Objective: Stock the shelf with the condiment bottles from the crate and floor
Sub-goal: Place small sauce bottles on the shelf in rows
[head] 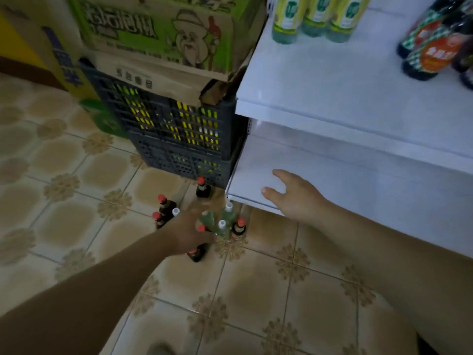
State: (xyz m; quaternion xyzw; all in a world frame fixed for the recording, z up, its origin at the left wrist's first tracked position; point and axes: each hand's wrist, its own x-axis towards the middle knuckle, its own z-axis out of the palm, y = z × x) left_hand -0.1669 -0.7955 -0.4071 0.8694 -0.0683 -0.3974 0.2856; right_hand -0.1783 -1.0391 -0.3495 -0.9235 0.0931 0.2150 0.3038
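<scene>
Several condiment bottles stand in a cluster on the tiled floor by the shelf's corner: dark ones with red caps [203,188] and pale green ones with white caps [227,213]. My left hand [188,228] reaches down into the cluster, and its fingers and thumb curl round a green bottle [207,218]; the view there is blurred. My right hand [294,194] hovers with spread fingers over the front edge of the white lower shelf [345,172]. On the upper shelf [307,85] stand green bottles [316,19] and dark bottles [430,53].
A dark plastic crate [179,129] holding yellow-labelled bottles sits on another crate left of the shelf. Cardboard boxes [158,34] are stacked on top of it. Patterned floor tiles [256,290] spread in front.
</scene>
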